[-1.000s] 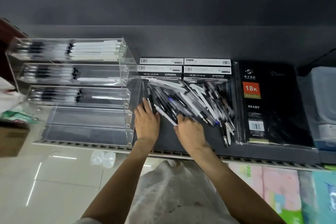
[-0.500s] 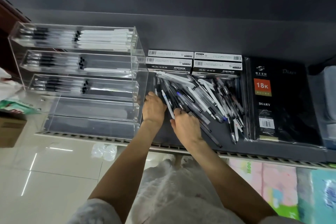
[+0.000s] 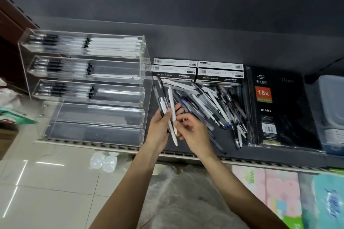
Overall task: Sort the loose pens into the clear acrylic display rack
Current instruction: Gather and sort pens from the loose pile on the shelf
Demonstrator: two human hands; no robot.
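White plastic dominates the small bundle of pens (image 3: pixel 163 106) that the left hand (image 3: pixel 160 126) grips, fingers curled round several barrels held roughly upright. The right hand (image 3: pixel 193 132) sits just beside it, touching, its fingertips pinching one white pen (image 3: pixel 173 115) that stands out from the bundle and points down past the palm. Both hands hover together above the front of the dark shelf (image 3: pixel 186 147), close to its edge.

Just behind and to the right lies the pile of loose pens (image 3: pixel 210 106), a crossed heap of white, clear and black barrels spread over the shelf. Behind the pile stand four flat pen boxes (image 3: pixel 197 69) in two stacks, and to the right a wrapped black diary (image 3: pixel 279 108).

Left of the hands stands the clear acrylic display rack (image 3: pixel 89 89), stepped in tiers. Its three upper tiers hold rows of pens lying sideways; the two lower tiers look unfilled, though glare makes that hard to confirm.

Judging by their look, the pens are light, stiff and smooth, so a loose bundle could slide or fan out. A grip round the middle of the barrels, all pointing the same way, should keep them aligned for laying flat in a tier. The acrylic walls are thin and probably scratch or shift easily if knocked.
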